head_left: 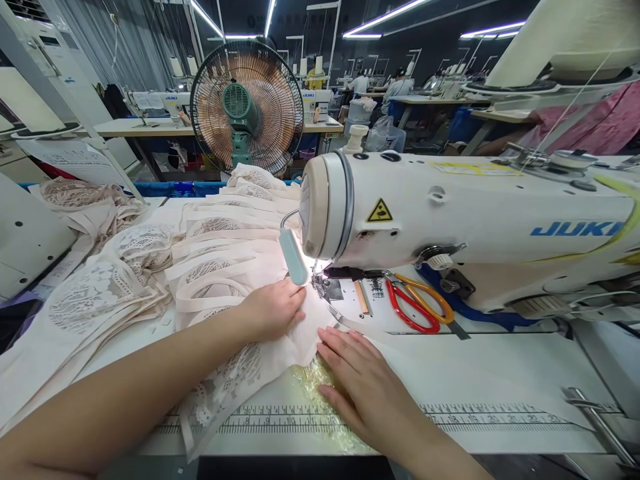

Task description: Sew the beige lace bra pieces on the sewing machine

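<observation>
My left hand [277, 310] rests with curled fingers on a pale pink lace bra piece [240, 373], just left of the sewing machine's [465, 220] needle area. My right hand [357, 380] lies flat, its fingers stretched out, with the fingertips at the right edge of the cloth. A narrow pale band [345, 319] runs from the presser foot [320, 287] toward the right fingertips. Beyond my left hand, several similar bra pieces [215, 243] lie in an overlapping row. The machine's small lamp [294, 257] hangs beside the needle, which is hard to make out.
Scissors with red and orange handles [417, 303] lie under the machine arm. A printed ruler strip [470, 419] runs along the table's front. More lace pieces [95, 293] are stacked at left. A large fan [245, 110] stands behind; people sit at distant machines.
</observation>
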